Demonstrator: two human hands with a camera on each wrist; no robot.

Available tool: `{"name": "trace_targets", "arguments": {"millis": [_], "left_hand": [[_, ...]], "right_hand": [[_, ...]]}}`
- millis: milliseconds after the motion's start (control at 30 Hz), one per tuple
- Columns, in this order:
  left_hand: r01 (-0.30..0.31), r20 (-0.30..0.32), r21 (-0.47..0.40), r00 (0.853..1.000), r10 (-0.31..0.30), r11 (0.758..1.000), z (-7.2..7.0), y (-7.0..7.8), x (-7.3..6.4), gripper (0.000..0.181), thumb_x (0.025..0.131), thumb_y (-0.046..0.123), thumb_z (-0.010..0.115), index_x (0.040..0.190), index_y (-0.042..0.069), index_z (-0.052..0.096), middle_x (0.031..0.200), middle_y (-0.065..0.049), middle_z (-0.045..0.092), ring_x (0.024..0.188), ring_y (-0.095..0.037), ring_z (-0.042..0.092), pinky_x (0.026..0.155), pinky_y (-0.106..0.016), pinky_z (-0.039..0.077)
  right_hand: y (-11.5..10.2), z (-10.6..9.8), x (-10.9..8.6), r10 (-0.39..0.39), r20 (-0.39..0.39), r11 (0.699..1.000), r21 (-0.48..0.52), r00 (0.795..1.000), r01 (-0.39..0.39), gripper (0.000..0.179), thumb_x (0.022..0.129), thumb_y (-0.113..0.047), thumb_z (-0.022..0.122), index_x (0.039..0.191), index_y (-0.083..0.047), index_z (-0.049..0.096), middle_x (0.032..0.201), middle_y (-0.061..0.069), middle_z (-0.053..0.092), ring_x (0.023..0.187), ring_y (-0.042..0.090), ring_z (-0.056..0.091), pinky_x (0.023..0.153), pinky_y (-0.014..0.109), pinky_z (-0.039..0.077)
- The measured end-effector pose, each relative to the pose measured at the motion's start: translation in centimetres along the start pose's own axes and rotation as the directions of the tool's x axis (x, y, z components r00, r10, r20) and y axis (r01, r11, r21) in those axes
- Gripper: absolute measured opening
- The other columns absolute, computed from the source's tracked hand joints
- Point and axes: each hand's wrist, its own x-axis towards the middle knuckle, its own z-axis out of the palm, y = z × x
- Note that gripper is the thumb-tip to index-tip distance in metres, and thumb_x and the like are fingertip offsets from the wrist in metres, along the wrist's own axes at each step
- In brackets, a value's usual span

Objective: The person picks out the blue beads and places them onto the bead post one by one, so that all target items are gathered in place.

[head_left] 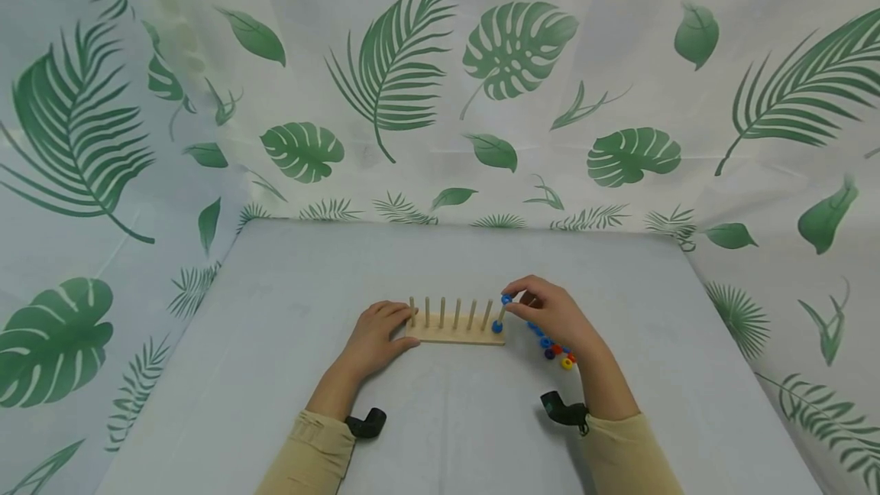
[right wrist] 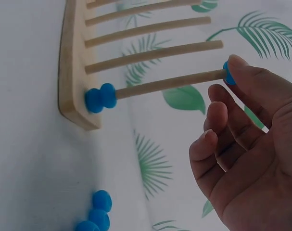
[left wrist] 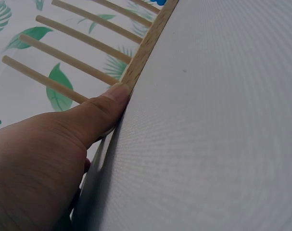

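A wooden peg rack (head_left: 457, 335) with a row of several upright pegs lies on the table. My left hand (head_left: 374, 334) grips its left end, thumb (left wrist: 118, 92) along the front edge in the left wrist view. At the rack's other end, my right hand (head_left: 553, 315) pinches a blue bead (right wrist: 228, 73) between thumb and forefinger, right at the tip of the rightmost peg (right wrist: 172, 83). Two blue beads (right wrist: 100, 97) sit at the base of that same peg. The other pegs carry no beads.
Loose beads lie right of the rack, partly hidden under my right hand: several blue beads (head_left: 545, 342), a red bead (head_left: 558, 350), a dark bead (head_left: 549, 354) and a yellow bead (head_left: 567, 363). A leaf-patterned curtain (head_left: 426, 159) surrounds the white table (head_left: 447, 266).
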Motion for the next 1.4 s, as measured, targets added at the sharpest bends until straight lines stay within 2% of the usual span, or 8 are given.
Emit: {"name": "trace_targets", "arguments": {"millis": [333, 433, 567, 700, 867, 1100, 1400], "left_hand": [[-0.002, 0.003, 0.002, 1.000, 0.002, 1.000, 0.0, 0.0, 0.1, 0.059, 0.088, 0.047, 0.070, 0.139, 0.019, 0.059, 0.137, -0.002, 0.060, 0.133, -0.029, 0.049, 0.117, -0.050, 0.035], [0.001, 0.009, 0.006, 1.000, -0.001, 1.000, 0.0, 0.0, 0.1, 0.059, 0.089, 0.048, 0.070, 0.139, 0.019, 0.058, 0.137, -0.002, 0.060, 0.133, -0.029, 0.048, 0.117, -0.049, 0.035], [0.004, 0.011, 0.006, 1.000, -0.004, 1.000, 0.0, 0.0, 0.1, 0.059, 0.089, 0.048, 0.070, 0.139, 0.019, 0.058, 0.137, -0.002, 0.060, 0.133, -0.029, 0.049, 0.117, -0.049, 0.035], [0.005, 0.009, 0.002, 1.000, -0.005, 1.000, -0.1, 0.1, 0.1, 0.059, 0.088, 0.047, 0.070, 0.139, 0.019, 0.059, 0.137, -0.002, 0.060, 0.133, -0.030, 0.049, 0.117, -0.049, 0.035], [0.002, 0.004, 0.002, 1.000, -0.002, 1.000, 0.0, 0.1, 0.1, 0.058, 0.088, 0.047, 0.071, 0.139, 0.020, 0.059, 0.136, -0.002, 0.060, 0.132, -0.030, 0.049, 0.117, -0.049, 0.035], [0.009, 0.004, 0.008, 1.000, -0.009, 1.000, 0.2, -0.1, 0.1, 0.059, 0.088, 0.047, 0.070, 0.139, 0.020, 0.058, 0.137, -0.002, 0.060, 0.133, -0.029, 0.049, 0.117, -0.048, 0.034], [0.012, 0.006, 0.010, 1.000, -0.012, 1.000, 0.1, 0.0, 0.1, 0.059, 0.088, 0.047, 0.071, 0.139, 0.020, 0.059, 0.137, -0.002, 0.060, 0.133, -0.028, 0.049, 0.118, -0.047, 0.035]], "right_hand": [[1.9, 1.8, -0.1, 0.004, -0.016, 1.000, 0.001, 1.000, -0.004, 0.022, 0.093, -0.029, 0.071, 0.114, -0.025, 0.068, 0.102, -0.005, 0.066, 0.086, 0.015, 0.059, 0.071, 0.028, 0.053], [2.5, 2.4, -0.2, 0.034, -0.007, 0.999, 0.015, 0.999, -0.034, 0.024, 0.092, -0.031, 0.071, 0.115, -0.025, 0.067, 0.106, -0.004, 0.066, 0.090, 0.014, 0.060, 0.074, 0.030, 0.052], [2.9, 3.1, -0.3, 0.087, 0.016, 0.994, 0.062, 0.996, -0.088, 0.025, 0.093, -0.030, 0.071, 0.116, -0.022, 0.065, 0.102, 0.000, 0.068, 0.079, 0.016, 0.064, 0.069, 0.032, 0.053], [3.3, 3.6, -0.4, 0.090, 0.031, 0.991, 0.094, 0.995, -0.093, 0.025, 0.092, -0.023, 0.071, 0.115, -0.016, 0.065, 0.096, 0.006, 0.069, 0.065, 0.016, 0.064, 0.061, 0.030, 0.054], [3.9, 4.1, -0.4, 0.112, 0.049, 0.986, 0.122, 0.993, -0.117, 0.023, 0.092, -0.021, 0.071, 0.113, -0.015, 0.064, 0.096, 0.006, 0.068, 0.062, 0.017, 0.065, 0.059, 0.030, 0.057], [4.2, 4.6, -0.4, 0.166, 0.088, 0.967, 0.179, 0.982, -0.180, 0.022, 0.093, -0.018, 0.071, 0.113, -0.017, 0.062, 0.085, 0.008, 0.068, 0.059, 0.023, 0.067, 0.064, 0.032, 0.058], [4.4, 5.0, -0.4, 0.196, 0.125, 0.950, 0.223, 0.973, -0.220, 0.019, 0.092, -0.018, 0.071, 0.109, -0.015, 0.063, 0.090, 0.008, 0.069, 0.063, 0.022, 0.068, 0.062, 0.033, 0.060]]}}
